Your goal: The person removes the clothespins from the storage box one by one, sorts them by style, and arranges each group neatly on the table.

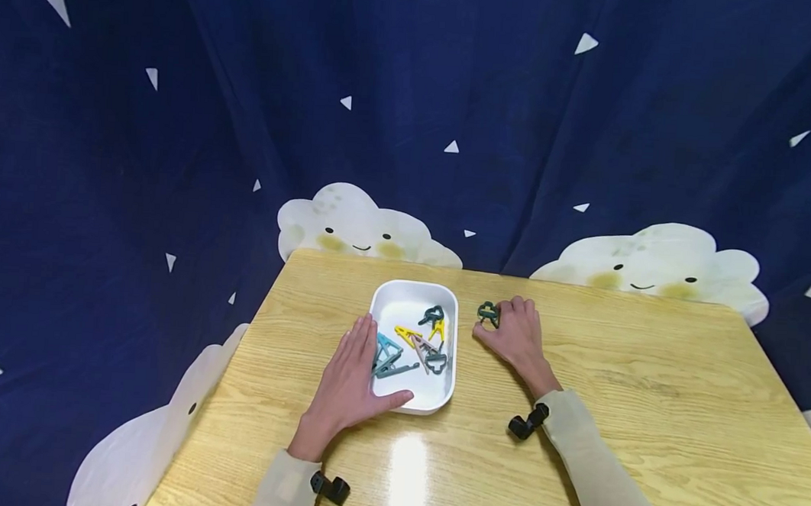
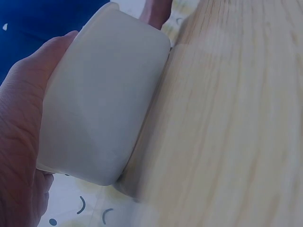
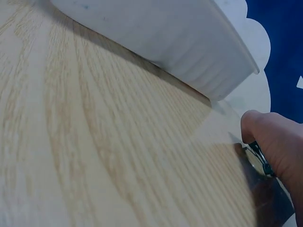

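Note:
A white plastic tray (image 1: 416, 286) stands on the table with several clips inside. Among them are a dark green clip (image 1: 433, 314), a yellow clip (image 1: 408, 334), a pinkish-grey clip (image 1: 419, 353), a light blue clip (image 1: 388, 348) and a grey-green clip (image 1: 396, 370). My left hand (image 1: 349, 378) lies along the tray's left side, fingers straight and thumb over the near rim; the left wrist view has it against the white wall (image 2: 106, 94). Right of the tray, my right hand (image 1: 517, 334) pinches another dark green clip (image 1: 488, 311) close to the tabletop.
The wooden table (image 1: 646, 388) reaches far to the right of the tray. Behind it hangs a dark blue curtain (image 1: 415, 70) with white triangles and smiling clouds. Each wrist wears a small black camera mount, such as the right one (image 1: 529, 422).

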A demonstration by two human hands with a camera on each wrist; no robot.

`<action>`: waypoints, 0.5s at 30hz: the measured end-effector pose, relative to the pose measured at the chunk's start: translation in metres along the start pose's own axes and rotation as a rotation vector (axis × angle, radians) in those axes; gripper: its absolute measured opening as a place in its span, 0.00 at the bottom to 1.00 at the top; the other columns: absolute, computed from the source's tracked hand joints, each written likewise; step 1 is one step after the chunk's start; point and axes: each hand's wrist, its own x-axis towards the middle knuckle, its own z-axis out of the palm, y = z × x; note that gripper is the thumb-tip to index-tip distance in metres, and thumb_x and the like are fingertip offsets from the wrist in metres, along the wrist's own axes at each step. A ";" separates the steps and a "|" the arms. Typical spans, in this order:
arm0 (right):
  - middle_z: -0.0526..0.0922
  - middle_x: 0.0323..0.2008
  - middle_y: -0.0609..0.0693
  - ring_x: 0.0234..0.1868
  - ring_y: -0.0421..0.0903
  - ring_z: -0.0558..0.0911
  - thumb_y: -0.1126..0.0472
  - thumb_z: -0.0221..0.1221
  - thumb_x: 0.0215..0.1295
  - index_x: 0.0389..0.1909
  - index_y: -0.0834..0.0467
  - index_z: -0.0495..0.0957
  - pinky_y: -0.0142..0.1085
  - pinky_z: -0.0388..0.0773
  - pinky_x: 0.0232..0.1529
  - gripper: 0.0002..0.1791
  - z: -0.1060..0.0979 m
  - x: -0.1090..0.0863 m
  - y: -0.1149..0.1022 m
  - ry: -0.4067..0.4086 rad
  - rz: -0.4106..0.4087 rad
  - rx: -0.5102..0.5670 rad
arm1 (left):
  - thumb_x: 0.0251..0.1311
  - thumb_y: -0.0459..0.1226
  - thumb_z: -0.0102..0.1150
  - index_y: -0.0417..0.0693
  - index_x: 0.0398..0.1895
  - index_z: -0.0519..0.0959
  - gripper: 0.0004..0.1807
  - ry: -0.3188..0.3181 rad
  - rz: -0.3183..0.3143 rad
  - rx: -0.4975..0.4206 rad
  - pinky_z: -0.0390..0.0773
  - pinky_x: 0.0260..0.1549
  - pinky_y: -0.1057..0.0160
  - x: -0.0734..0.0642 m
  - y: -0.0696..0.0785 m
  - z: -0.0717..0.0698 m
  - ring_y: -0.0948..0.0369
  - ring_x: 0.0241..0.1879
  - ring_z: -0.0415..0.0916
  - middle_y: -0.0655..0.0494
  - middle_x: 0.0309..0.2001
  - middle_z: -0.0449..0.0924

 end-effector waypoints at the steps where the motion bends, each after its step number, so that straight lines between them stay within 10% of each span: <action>1: 0.74 0.41 0.60 0.45 0.60 0.67 0.36 0.63 0.53 0.43 0.67 0.80 0.52 0.69 0.46 0.36 0.000 0.000 0.000 0.001 0.001 0.003 | 0.48 0.84 0.49 0.38 0.85 0.41 0.77 -0.001 -0.002 0.001 0.46 0.82 0.53 0.000 0.000 0.000 0.54 0.84 0.34 0.46 0.86 0.37; 15: 0.75 0.46 0.62 0.46 0.60 0.66 0.36 0.63 0.56 0.53 0.69 0.80 0.51 0.68 0.47 0.41 0.005 -0.002 0.004 0.004 0.015 0.037 | 0.48 0.84 0.48 0.39 0.85 0.41 0.76 0.008 0.006 0.009 0.47 0.81 0.52 0.001 -0.001 0.001 0.54 0.84 0.34 0.44 0.85 0.40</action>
